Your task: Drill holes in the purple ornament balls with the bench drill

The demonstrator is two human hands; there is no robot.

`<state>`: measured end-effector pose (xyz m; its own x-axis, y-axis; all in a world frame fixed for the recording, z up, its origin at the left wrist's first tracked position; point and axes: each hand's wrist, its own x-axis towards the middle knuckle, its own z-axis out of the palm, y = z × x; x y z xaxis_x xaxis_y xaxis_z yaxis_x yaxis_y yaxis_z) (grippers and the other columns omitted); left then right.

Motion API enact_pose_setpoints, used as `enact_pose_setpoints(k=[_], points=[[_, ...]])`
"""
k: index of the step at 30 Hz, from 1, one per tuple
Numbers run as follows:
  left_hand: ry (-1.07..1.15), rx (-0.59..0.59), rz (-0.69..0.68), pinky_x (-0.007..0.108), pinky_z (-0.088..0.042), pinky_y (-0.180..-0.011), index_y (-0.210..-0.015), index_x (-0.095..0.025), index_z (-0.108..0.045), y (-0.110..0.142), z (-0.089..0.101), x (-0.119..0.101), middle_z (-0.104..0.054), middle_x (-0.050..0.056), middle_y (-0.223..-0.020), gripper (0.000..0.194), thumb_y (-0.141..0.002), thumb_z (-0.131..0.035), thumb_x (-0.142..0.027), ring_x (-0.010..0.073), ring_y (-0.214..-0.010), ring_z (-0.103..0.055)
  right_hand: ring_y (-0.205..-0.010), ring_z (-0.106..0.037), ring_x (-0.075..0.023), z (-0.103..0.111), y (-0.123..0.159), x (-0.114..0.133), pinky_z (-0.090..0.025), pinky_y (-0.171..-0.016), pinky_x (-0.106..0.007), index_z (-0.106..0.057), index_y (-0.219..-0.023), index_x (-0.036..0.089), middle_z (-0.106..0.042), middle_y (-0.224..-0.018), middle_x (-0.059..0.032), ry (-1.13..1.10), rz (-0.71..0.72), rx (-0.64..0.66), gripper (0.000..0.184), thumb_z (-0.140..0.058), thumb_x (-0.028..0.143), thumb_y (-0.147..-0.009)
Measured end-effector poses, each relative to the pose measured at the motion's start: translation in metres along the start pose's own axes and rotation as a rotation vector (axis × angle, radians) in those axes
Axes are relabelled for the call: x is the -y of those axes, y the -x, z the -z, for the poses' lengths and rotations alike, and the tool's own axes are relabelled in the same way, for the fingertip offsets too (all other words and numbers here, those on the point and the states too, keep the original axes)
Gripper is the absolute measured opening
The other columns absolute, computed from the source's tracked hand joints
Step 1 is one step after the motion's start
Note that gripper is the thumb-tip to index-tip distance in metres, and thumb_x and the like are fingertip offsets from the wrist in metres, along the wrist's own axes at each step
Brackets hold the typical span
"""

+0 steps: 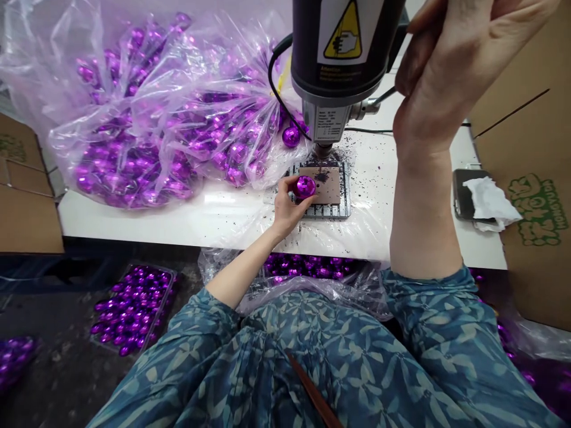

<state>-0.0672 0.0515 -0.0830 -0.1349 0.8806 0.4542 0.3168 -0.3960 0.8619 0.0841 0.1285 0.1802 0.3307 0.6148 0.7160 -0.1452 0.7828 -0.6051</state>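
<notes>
My left hand [289, 205] pinches a shiny purple faceted ball [306, 186] between thumb and fingers. It is held over a small brown board [331, 193] on the slotted metal base [341, 209] of a bench drill press [336, 80]. The drill's chuck [322, 150] is just behind and above the ball; whether a bit touches anything cannot be made out. Up at the right, my right hand [455, 65] has its fingers curled around the drill press lever [387, 94], whose end is hidden in the grip. Dark shavings [352, 157] lie around the base.
A large clear plastic bag [178, 119] of purple balls covers the table's left. One loose ball [291, 137] lies by the drill. Cartons [521, 178] flank the table [156, 220]. A dark box with white tissue [491, 199] sits right. A ball-filled tray [134, 309] is on the floor.
</notes>
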Motion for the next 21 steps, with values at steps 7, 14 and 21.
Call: enact_pose_setpoints(k=[7,14,21], points=[[0.119,0.000,-0.104,0.050,-0.059,-0.112,-0.141,-0.040,-0.051,0.027,0.031,-0.019,-0.053,0.008,-0.151,0.060,-0.092,-0.079,-0.060,0.0307,-0.147,-0.056,-0.033,-0.034,-0.0011,0.006,-0.011,-0.028,-0.020,-0.040,-0.021,-0.041,-0.047,0.018,-0.026,-0.038,0.0057,0.020,0.020,-0.075,0.064,-0.059,0.079,-0.048],[0.153,0.004,-0.183,0.044,-0.065,-0.102,-0.136,-0.043,-0.046,0.043,0.052,-0.040,-0.054,0.006,-0.155,0.044,-0.101,-0.070,-0.052,0.0265,-0.143,-0.062,-0.035,-0.037,-0.0018,0.016,-0.016,-0.036,-0.042,-0.050,-0.017,-0.034,-0.050,0.020,-0.017,-0.039,0.0069,0.104,-0.003,-0.048,0.065,-0.058,0.081,-0.053],[0.156,-0.025,-0.307,0.042,-0.061,-0.107,-0.121,-0.031,-0.038,0.048,0.058,-0.051,-0.060,0.013,-0.154,0.047,-0.098,-0.079,-0.032,0.0252,-0.148,-0.059,-0.041,-0.044,-0.0009,0.013,-0.007,-0.020,-0.037,-0.049,-0.014,-0.033,-0.054,0.018,-0.030,-0.046,0.0059,0.100,-0.061,-0.091,0.055,-0.072,0.048,-0.079]])
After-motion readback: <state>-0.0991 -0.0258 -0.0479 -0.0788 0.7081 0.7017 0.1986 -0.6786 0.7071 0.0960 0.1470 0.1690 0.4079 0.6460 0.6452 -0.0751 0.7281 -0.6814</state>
